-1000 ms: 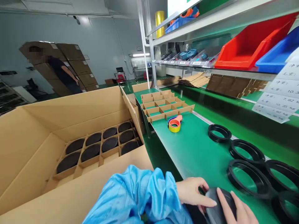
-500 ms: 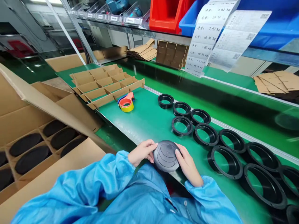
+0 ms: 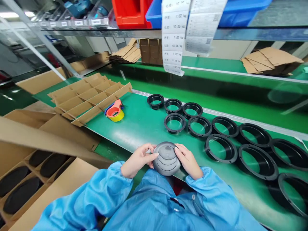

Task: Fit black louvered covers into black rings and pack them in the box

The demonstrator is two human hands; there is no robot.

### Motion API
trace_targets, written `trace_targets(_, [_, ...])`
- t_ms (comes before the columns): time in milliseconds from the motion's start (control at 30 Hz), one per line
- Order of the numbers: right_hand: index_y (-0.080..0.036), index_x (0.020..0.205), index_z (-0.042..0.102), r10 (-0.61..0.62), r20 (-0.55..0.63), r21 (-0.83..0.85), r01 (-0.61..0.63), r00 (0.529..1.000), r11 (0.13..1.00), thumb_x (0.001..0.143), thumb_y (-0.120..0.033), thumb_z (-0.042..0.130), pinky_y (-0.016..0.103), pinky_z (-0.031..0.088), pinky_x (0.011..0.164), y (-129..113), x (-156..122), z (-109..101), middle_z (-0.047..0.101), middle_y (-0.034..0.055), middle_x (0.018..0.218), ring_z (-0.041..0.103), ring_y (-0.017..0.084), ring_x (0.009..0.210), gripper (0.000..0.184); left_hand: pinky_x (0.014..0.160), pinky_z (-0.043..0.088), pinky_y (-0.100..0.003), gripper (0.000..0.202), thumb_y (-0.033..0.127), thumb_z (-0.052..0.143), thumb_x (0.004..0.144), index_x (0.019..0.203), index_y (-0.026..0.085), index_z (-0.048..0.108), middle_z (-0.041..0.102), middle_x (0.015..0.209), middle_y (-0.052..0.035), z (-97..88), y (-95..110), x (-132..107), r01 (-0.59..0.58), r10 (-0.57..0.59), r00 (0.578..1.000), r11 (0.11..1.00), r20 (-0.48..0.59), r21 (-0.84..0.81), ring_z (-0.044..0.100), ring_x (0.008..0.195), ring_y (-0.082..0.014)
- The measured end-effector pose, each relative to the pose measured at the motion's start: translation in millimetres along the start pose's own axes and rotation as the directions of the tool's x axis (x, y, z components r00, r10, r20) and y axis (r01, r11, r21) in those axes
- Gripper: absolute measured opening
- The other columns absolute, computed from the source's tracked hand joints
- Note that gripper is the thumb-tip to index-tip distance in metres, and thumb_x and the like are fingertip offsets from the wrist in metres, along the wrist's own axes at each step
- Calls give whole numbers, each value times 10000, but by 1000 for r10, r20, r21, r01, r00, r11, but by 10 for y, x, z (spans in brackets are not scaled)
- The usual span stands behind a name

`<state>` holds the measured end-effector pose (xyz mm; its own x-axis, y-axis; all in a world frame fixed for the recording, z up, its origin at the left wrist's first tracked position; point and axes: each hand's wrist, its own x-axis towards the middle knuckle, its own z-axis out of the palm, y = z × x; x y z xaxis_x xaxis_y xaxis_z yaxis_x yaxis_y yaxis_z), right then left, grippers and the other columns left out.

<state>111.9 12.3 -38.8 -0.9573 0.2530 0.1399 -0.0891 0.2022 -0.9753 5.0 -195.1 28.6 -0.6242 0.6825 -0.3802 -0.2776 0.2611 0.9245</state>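
Note:
A round dark-grey air vent (image 3: 166,159) with curved slats is held between my two hands at the table's front edge. My left hand (image 3: 139,159) grips its left rim, thumb on the front face and fingers behind. At the right rim, my right hand (image 3: 188,159) is closed round the edge with its fingers over the top. To the right of my hands, several black rings (image 3: 175,123) stand in rows on the green tabletop (image 3: 139,128).
A tape dispenser (image 3: 115,111) with yellow tape lies beside a cardboard divider grid (image 3: 89,96). At lower left, an open carton (image 3: 60,173) holds black round parts in compartments. Label strips (image 3: 173,41) hang from the shelf with red (image 3: 131,12) and blue bins (image 3: 240,14).
The view has swung to the right, so the table things appear further left. Both hands keep hold of the vent, which has turned slightly; the left thumb has shifted on its face.

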Motion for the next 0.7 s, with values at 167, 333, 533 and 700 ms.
trace_targets(167, [-192,1075,719,14,-42,66,-11,999,998,999,-549,476,313,433,1044,-12,20,-33,665,80,1127,588,197,1136,439,554,548,-231,428,452,779,800,836,168,460,514,1368,-67,51,56,14,-26,26,1000,998,14,53,620,660,-77])
trace_targets(333, [-187,1061,729,60,-93,108,-50,994,993,979,-596,487,337,438,1039,-17,6,-32,665,90,1125,596,208,1114,483,547,547,-229,441,456,782,793,823,164,454,535,1337,-71,108,51,37,3,-4,999,999,40,35,611,609,-66])
trace_targets(533, [-232,1190,707,86,2,112,-85,996,990,990,-618,429,409,359,1151,-70,-1,-85,638,83,1258,530,238,1242,515,510,541,-208,532,508,833,723,837,186,425,642,903,-9,140,-70,80,42,-41,999,999,-22,28,612,573,-98])
trace_targets(700, [-306,1379,583,153,212,87,-174,965,981,985,-613,422,396,169,1259,73,-192,-53,441,-1,1518,337,226,1442,525,440,518,-208,711,577,930,523,849,196,426,599,629,35,102,-347,-37,34,-31,999,990,25,-137,581,476,-121])
